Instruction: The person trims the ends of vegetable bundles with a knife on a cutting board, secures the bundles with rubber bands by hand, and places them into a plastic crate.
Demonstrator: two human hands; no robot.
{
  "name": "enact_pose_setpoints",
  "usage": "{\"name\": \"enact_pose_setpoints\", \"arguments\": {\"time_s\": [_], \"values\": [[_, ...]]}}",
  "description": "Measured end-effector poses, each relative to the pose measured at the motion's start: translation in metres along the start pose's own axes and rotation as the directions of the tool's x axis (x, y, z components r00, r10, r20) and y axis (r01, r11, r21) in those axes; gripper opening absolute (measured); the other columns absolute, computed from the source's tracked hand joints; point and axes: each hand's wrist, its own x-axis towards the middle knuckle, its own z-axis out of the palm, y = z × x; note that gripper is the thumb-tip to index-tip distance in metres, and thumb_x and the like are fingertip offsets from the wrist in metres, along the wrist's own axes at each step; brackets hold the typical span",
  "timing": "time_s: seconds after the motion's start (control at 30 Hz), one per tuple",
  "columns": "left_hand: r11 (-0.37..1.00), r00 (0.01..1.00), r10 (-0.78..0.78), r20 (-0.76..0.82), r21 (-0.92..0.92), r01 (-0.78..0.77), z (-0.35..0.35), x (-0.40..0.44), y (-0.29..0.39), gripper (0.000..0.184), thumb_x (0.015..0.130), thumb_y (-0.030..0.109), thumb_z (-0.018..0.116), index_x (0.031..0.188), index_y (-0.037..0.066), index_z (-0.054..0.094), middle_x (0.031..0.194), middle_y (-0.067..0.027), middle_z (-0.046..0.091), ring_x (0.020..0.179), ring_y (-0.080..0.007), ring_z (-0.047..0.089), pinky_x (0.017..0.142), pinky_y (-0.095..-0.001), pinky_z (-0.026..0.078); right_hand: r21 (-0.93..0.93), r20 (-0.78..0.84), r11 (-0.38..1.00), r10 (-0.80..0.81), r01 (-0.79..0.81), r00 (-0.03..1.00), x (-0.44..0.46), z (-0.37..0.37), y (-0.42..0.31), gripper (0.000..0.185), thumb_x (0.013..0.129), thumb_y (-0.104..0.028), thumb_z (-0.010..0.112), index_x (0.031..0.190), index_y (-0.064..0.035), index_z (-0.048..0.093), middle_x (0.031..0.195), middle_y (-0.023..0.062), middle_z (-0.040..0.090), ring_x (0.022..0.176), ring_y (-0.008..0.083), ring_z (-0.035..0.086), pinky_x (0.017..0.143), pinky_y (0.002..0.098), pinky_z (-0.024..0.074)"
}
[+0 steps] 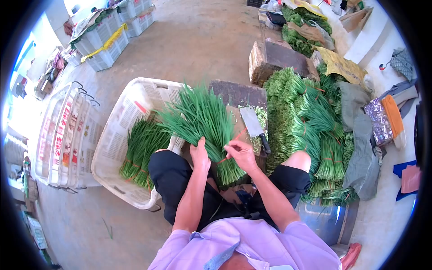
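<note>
A large bunch of long green stalks [202, 114] lies across my lap, its cut ends toward me. My left hand [200, 155] is closed around the left side of the bunch. On the other side, my right hand [239, 152] pinches a red tie [225, 159] that passes across the stalks near their cut ends. Beyond my right hand, a cleaver [251, 121] with a black handle rests on a board strewn with green bits. To the left, a white plastic basket [103, 155] holds tied green bunches [139, 150].
Piled green bunches [310, 126] lie close by on the right, beside a grey cloth [362, 157]. Stacked white baskets [60, 139] stand at the left, more crates [105, 45] at the back left. A wooden block [283, 60] sits ahead.
</note>
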Motion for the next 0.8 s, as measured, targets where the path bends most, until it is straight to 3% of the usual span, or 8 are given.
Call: {"name": "enact_pose_setpoints", "arguments": {"time_s": [0.17, 0.33, 0.43, 0.5, 0.57, 0.63, 0.7, 0.8], "values": [[0.994, 0.995, -0.074, -0.070, -0.084, 0.068, -0.003, 0.003, 0.005, 0.033, 0.096, 0.007, 0.058, 0.128, -0.001, 0.054, 0.120, -0.0096, 0.063, 0.106, -0.0215, 0.062, 0.091, -0.0383, 0.051, 0.489, -0.284, 0.872, 0.178, -0.018, 0.942, 0.004, -0.006, 0.010, 0.005, 0.092, -0.006, 0.071, 0.090, -0.0058, 0.066, 0.072, 0.0013, 0.064, 0.057, 0.0092, 0.061, 0.052, 0.0249, 0.0546], [0.994, 0.988, -0.058, -0.140, -0.101, 0.044, -0.002, 0.001, 0.007, 0.033, 0.097, 0.006, 0.058, 0.129, -0.002, 0.054, 0.123, -0.0100, 0.063, 0.107, -0.0227, 0.063, 0.093, -0.0383, 0.051, 0.592, -0.325, 0.806, 0.247, -0.008, 0.913, 0.003, -0.006, 0.016, 0.008, 0.092, -0.008, 0.072, 0.090, -0.0081, 0.065, 0.073, 0.0010, 0.064, 0.053, 0.0086, 0.057, 0.049, 0.0239, 0.0525], [0.991, 0.980, 0.131, -0.152, -0.016, -0.135, 0.000, 0.002, -0.002, 0.030, 0.097, 0.005, 0.059, 0.126, -0.003, 0.056, 0.123, -0.0091, 0.063, 0.105, -0.0207, 0.063, 0.094, -0.0348, 0.049, 0.478, -0.387, 0.878, 0.176, 0.034, 0.905, 0.001, 0.006, 0.009, 0.006, 0.092, -0.009, 0.072, 0.090, -0.0077, 0.067, 0.071, 0.0006, 0.062, 0.051, 0.0071, 0.054, 0.047, 0.0217, 0.0476], [0.957, 0.960, 0.261, -0.102, 0.157, -0.244, 0.000, 0.000, -0.010, 0.030, 0.096, 0.004, 0.060, 0.125, -0.002, 0.058, 0.120, -0.0083, 0.065, 0.105, -0.0183, 0.061, 0.090, -0.0333, 0.050, 0.143, -0.171, 0.979, 0.171, -0.147, 0.970, -0.007, 0.026, -0.010, 0.004, 0.092, -0.009, 0.072, 0.091, -0.0063, 0.069, 0.066, 0.0006, 0.060, 0.050, 0.0056, 0.053, 0.045, 0.0210, 0.0432], [0.951, 0.959, 0.275, -0.072, 0.165, -0.260, -0.001, -0.001, -0.014, 0.028, 0.096, 0.001, 0.060, 0.124, -0.002, 0.059, 0.118, -0.0066, 0.066, 0.102, -0.0157, 0.061, 0.090, -0.0306, 0.048, -0.170, 0.125, 0.985, -0.009, 0.031, 0.992, -0.009, 0.035, -0.012, 0.004, 0.091, -0.009, 0.071, 0.092, -0.0049, 0.071, 0.062, 0.0001, 0.057, 0.048, 0.0043, 0.052, 0.044, 0.0214, 0.0415], [0.963, 0.973, 0.230, -0.032, 0.155, -0.222, 0.000, -0.004, -0.010, 0.028, 0.095, 0.002, 0.062, 0.123, -0.002, 0.060, 0.117, -0.0059, 0.066, 0.101, -0.0148, 0.061, 0.091, -0.0294, 0.047, -0.173, 0.132, 0.984, -0.009, 0.032, 0.991, 0.002, 0.035, -0.014, 0.004, 0.092, -0.008, 0.070, 0.092, -0.0041, 0.070, 0.060, 0.0011, 0.058, 0.046, 0.0061, 0.055, 0.042, 0.0230, 0.0425], [0.938, 0.960, 0.277, -0.034, 0.227, -0.263, -0.001, -0.005, -0.007, 0.027, 0.095, 0.002, 0.062, 0.122, -0.002, 0.061, 0.115, -0.0053, 0.067, 0.100, -0.0145, 0.062, 0.091, -0.0285, 0.047, 0.212, -0.184, 0.957, 0.240, -0.199, 0.953, 0.022, 0.019, -0.021, 0.005, 0.092, -0.008, 0.070, 0.089, -0.0044, 0.068, 0.060, 0.0021, 0.060, 0.044, 0.0081, 0.055, 0.038, 0.0236, 0.0423], [0.969, 0.970, 0.230, -0.075, 0.113, -0.221, -0.001, -0.003, -0.003, 0.030, 0.095, 0.001, 0.061, 0.125, -0.003, 0.059, 0.120, -0.0065, 0.065, 0.104, -0.0164, 0.061, 0.095, -0.0308, 0.047, 0.400, -0.331, 0.911, 0.246, -0.101, 0.911, 0.036, -0.011, -0.019, 0.012, 0.089, -0.008, 0.075, 0.085, -0.0067, 0.064, 0.061, 0.0018, 0.061, 0.040, 0.0085, 0.050, 0.035, 0.0223, 0.0398]]}}
